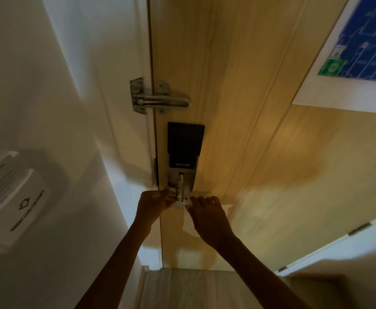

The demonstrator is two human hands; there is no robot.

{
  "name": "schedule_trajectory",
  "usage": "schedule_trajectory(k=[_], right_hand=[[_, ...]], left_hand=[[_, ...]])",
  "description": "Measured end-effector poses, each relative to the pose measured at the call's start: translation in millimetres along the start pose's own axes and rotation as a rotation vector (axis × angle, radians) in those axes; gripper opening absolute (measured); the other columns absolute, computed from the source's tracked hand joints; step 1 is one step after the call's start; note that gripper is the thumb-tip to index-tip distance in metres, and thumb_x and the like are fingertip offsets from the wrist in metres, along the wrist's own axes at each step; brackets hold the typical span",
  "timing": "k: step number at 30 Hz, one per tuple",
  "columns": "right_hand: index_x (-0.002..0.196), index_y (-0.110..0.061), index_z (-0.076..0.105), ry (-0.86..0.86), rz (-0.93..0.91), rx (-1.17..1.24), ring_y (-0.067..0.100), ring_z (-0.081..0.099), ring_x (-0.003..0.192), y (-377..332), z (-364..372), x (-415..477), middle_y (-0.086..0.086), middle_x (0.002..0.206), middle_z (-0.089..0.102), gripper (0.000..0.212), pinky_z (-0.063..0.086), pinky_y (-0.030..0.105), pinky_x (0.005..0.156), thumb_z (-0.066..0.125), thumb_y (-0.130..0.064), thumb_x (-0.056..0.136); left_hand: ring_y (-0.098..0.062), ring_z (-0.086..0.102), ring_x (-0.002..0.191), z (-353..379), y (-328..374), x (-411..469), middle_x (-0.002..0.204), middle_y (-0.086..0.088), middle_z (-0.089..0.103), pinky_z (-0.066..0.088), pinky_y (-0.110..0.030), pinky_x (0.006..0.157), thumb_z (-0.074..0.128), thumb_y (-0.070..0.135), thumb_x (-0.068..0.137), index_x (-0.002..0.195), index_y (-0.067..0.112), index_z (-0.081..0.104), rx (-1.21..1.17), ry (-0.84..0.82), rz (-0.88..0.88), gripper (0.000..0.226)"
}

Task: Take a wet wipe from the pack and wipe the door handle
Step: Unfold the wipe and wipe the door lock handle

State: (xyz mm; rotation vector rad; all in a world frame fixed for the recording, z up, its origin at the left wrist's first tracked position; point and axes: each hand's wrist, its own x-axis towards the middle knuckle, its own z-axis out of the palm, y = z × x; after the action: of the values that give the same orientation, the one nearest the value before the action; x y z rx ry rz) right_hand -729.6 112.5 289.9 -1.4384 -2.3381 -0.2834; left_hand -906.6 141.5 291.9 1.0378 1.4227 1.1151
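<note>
The metal door handle [180, 192] sticks out below a black smart lock [185, 141] on the wooden door [260, 152]. A white wet wipe [186, 214] hangs around and under the handle. My left hand [153, 206] pinches the wipe's left side next to the handle. My right hand [209, 216] grips its right side, fingers curled over it. Both hands sit just below the handle's base. The wipe pack is not in view.
A metal swing-bar door guard [160, 100] sits above the lock. A white key-card holder [11, 201] is on the left wall. A blue evacuation plan [360, 41] hangs on the door at upper right. Another door's edge with hinges [358, 228] lies at the right.
</note>
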Motion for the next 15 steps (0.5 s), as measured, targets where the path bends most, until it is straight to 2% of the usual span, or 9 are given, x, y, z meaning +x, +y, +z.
schedule_trajectory(k=[3,7,11,13,15], right_hand=[[0.097,-0.015,0.06,-0.067,-0.001,0.023,0.022,0.066,0.071,1,4,-1,0.006,0.083,0.067,0.015,0.054,0.036,0.069,0.068,-0.02,0.086],[0.102,-0.015,0.055,-0.127,-0.027,0.062,0.019,0.062,0.069,7,3,0,0.004,0.084,0.065,0.015,0.048,0.03,0.066,0.061,-0.023,0.09],[0.105,-0.015,0.052,-0.239,-0.093,0.059,0.018,0.058,0.065,25,-4,1,0.004,0.082,0.063,0.014,0.041,0.027,0.061,0.05,-0.025,0.096],[0.102,-0.016,0.051,-0.247,-0.127,0.048,0.017,0.056,0.061,35,-10,-2,0.002,0.077,0.061,0.009,0.035,0.024,0.058,0.053,-0.021,0.095],[0.099,-0.019,0.048,-0.205,-0.15,0.042,0.016,0.055,0.056,43,-13,-4,0.0,0.072,0.06,0.02,0.037,0.025,0.054,0.064,-0.015,0.088]], left_hand=[[-0.018,0.075,0.081,-1,0,4,0.085,-0.006,0.077,0.06,-0.029,0.076,0.062,0.029,0.09,0.092,0.006,0.075,-0.013,-0.028,-0.058,0.026],[-0.011,0.074,0.073,-1,3,3,0.073,0.004,0.076,0.058,-0.018,0.065,0.063,0.027,0.089,0.093,0.005,0.074,-0.019,-0.049,-0.059,0.025],[-0.007,0.073,0.068,-3,7,0,0.066,0.009,0.075,0.056,-0.014,0.06,0.062,0.025,0.09,0.093,0.005,0.074,-0.026,-0.076,-0.049,0.024],[-0.01,0.074,0.073,-4,8,1,0.071,0.006,0.076,0.055,-0.014,0.06,0.062,0.027,0.09,0.095,0.005,0.074,-0.025,-0.086,-0.058,0.026],[-0.017,0.075,0.079,-6,7,2,0.083,-0.004,0.077,0.056,-0.015,0.062,0.063,0.032,0.089,0.098,0.005,0.074,-0.022,-0.076,-0.09,0.031]])
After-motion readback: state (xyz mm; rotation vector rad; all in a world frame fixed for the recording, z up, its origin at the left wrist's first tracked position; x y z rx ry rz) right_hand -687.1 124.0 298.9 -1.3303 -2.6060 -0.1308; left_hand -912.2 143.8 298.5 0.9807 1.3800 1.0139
